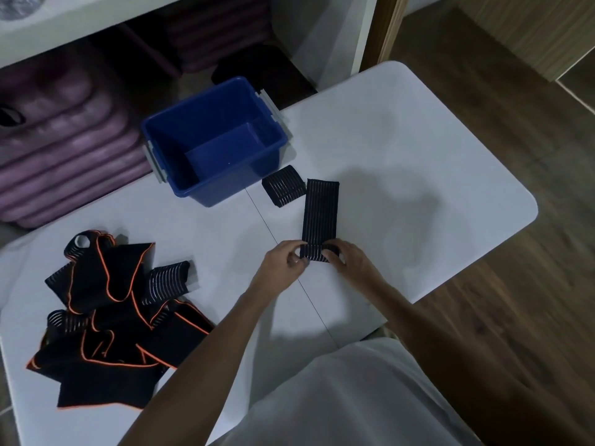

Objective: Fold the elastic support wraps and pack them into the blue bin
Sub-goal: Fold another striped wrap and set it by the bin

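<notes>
A long black elastic wrap with thin white stripes lies flat on the white table, pointing away from me. Its near end is turned up into a small fold. My left hand pinches the left side of that fold, and my right hand pinches the right side. A folded wrap sits just beyond, next to the blue bin. The bin stands open with nothing visible inside. A heap of black wraps with orange edging lies at the table's left.
Purple rolled mats are stacked under a white shelf behind the table. A seam runs across the tabletop between my hands and the bin. Wooden floor lies to the right of the table's rounded corner.
</notes>
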